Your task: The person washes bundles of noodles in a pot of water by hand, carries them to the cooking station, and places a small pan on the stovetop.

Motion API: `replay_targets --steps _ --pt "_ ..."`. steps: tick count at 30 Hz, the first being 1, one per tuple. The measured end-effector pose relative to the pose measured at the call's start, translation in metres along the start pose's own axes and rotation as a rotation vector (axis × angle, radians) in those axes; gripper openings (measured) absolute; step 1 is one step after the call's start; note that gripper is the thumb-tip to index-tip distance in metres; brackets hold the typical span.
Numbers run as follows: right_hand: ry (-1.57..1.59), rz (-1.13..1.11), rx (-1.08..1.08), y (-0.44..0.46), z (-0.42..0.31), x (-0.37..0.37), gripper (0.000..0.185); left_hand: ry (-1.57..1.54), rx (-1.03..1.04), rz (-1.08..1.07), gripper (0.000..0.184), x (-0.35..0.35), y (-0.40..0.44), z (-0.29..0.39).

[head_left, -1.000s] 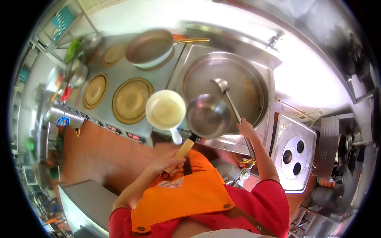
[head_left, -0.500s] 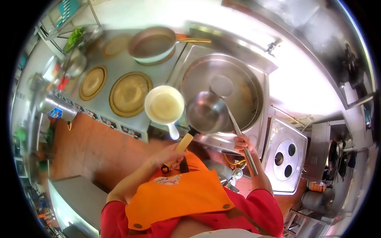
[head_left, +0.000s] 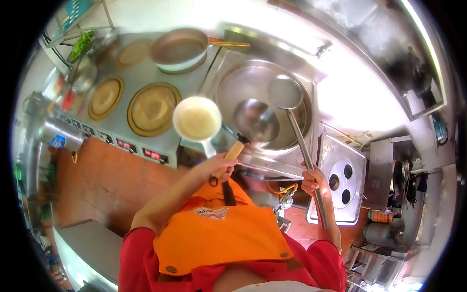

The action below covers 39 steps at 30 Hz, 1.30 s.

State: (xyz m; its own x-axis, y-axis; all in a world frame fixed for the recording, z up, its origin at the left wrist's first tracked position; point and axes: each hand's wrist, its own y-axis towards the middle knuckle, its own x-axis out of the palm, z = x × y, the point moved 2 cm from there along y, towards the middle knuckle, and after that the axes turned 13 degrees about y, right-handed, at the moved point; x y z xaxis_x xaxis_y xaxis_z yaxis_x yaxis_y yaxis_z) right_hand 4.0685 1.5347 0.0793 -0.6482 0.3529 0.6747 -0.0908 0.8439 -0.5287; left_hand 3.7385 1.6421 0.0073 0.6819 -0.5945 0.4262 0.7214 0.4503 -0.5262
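My left hand [head_left: 219, 165] is closed around the wooden handle of a small steel saucepan [head_left: 257, 120]. The saucepan is held over the near left part of a large round metal pan [head_left: 234, 87] set into the stove; its contents I cannot make out. In my right hand [head_left: 315, 180] is the long metal handle of a round skimmer [head_left: 285, 93]. The skimmer's disc hangs over the right side of the large pan, apart from the saucepan. Left of the saucepan, a white pot [head_left: 196, 118] with a pale inside sits near the stove's front edge.
Flat round burners [head_left: 154, 108] lie on the stovetop to the left. A frying pan [head_left: 181, 48] stands at the back, its handle pointing right. At right is a metal unit [head_left: 335, 207] with round holes. A steel counter [head_left: 92, 238] stands at lower left.
The skimmer has moved up and right, away from the saucepan. My left hand has raised the saucepan's handle slightly to the right. The view has shifted a little.
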Motion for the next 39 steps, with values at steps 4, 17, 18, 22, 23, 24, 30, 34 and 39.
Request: replay_targets --steps 4,17,18,22,23,24,30,34,39 --pt "-0.055 0.043 -0.031 -0.022 0.011 0.003 0.025 0.003 0.018 -0.017 0.020 -0.001 0.002 0.000" --pt "-0.310 0.150 -0.213 -0.057 0.031 0.012 0.032 -0.007 0.051 -0.078 0.017 -0.003 0.000 -0.008" --pt "-0.328 0.157 -0.223 -0.059 0.031 0.011 0.033 -0.001 0.058 -0.077 0.018 -0.003 0.000 -0.008" --pt "-0.424 0.221 -0.260 -0.063 0.034 0.007 0.035 0.007 0.056 -0.062 0.020 -0.003 0.000 -0.011" --pt "-0.437 0.222 -0.264 -0.063 0.035 0.005 0.035 0.011 0.055 -0.064 0.020 -0.002 -0.001 -0.011" --pt "-0.451 0.222 -0.268 -0.063 0.036 0.001 0.036 0.015 0.053 -0.066 0.021 -0.002 -0.002 -0.011" --pt "-0.531 0.214 -0.279 -0.067 0.043 -0.007 0.040 0.042 0.057 -0.036 0.022 0.004 -0.008 -0.009" --pt "-0.645 0.260 -0.321 -0.065 0.048 -0.011 0.042 0.070 0.074 -0.055 0.022 0.002 -0.002 -0.012" --pt "-0.700 0.271 -0.360 -0.061 0.054 -0.019 0.040 0.087 0.082 -0.070 0.022 0.002 -0.002 -0.012"
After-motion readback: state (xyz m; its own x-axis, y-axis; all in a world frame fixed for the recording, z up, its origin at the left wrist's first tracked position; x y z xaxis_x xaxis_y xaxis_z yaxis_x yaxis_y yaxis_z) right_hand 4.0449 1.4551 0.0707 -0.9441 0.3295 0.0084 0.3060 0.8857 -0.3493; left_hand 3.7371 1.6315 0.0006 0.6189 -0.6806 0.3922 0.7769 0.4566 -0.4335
